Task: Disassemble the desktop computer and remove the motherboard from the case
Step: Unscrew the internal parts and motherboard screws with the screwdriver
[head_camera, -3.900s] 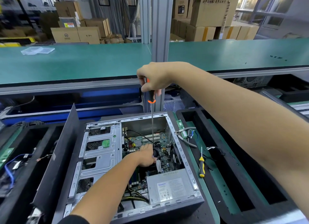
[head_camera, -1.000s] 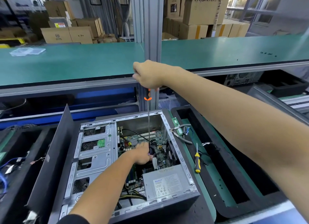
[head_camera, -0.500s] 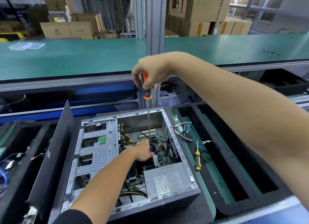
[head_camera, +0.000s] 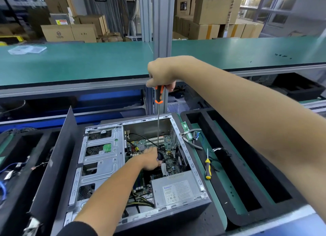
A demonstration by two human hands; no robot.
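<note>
we are undoing a screw, it seems: our right hand [head_camera: 161, 73] clenches the long screwdriver [head_camera: 159, 116] upright over the motherboard [head_camera: 153, 144], deep in the open case [head_camera: 187, 154] at centre frame. our left hand [head_camera: 150, 159] steadies the tip (its grip we cannot tell). next calls for straight, steady turning. the screw itself is hidden.

Can't see the screwdriver [head_camera: 159, 101] tip, my left hand [head_camera: 150, 159] blocks it. My right hand [head_camera: 161, 73] swallows the handle's top, and the power supply [head_camera: 176, 190] label's too small to read.
</note>
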